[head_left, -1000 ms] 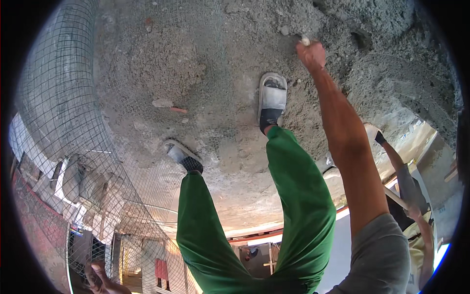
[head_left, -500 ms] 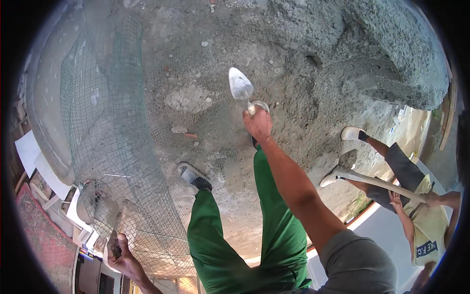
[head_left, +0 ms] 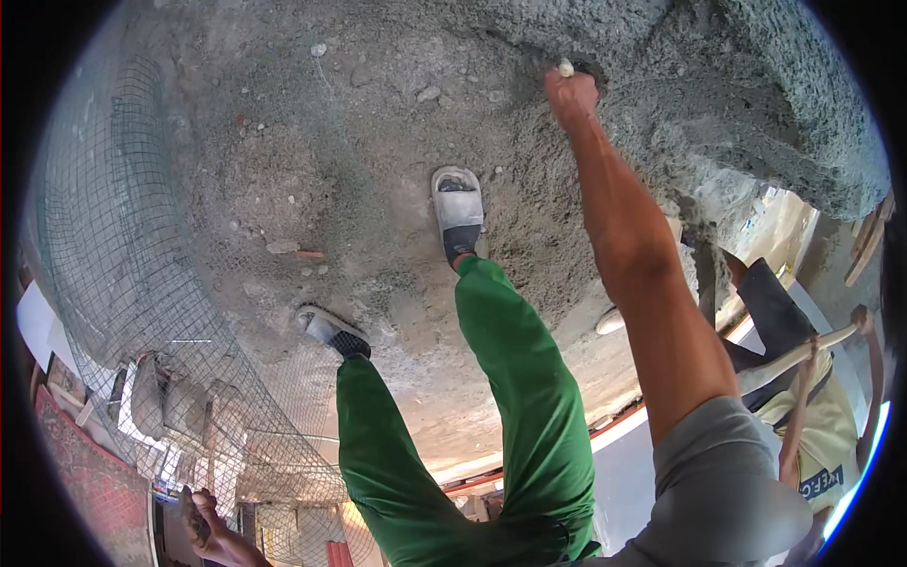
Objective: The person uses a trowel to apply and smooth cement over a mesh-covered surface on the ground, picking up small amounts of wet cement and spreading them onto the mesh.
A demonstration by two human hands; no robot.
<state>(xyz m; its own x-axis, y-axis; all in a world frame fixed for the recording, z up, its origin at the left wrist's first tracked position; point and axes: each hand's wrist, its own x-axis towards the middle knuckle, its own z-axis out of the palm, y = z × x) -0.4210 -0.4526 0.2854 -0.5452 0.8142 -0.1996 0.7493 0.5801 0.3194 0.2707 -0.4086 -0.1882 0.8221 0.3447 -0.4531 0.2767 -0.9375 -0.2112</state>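
Observation:
My right hand (head_left: 573, 99) is closed round the trowel's pale handle (head_left: 566, 68), at the foot of the grey sand-like heap (head_left: 699, 104). The trowel's blade is out of sight, behind the hand or in the heap. Low on the left, my left hand (head_left: 219, 541) grips a rough, dark grey chunk (head_left: 194, 522); its exact kind cannot be made out. Wire mesh (head_left: 142, 217) rises beside and beyond that hand.
A co-worker (head_left: 812, 444) at the right holds a long wooden handle (head_left: 803, 352). My sandalled feet stand on rough ground with stones and a brick fragment (head_left: 309, 253). Planks (head_left: 871, 236) lie at the far right; a red patterned rug (head_left: 90, 472) is at the left.
My right hand has carried the trowel forward and right to the heap, and its blade has gone from view. My right foot now shows clearly. The co-worker's long handle is raised higher at its end.

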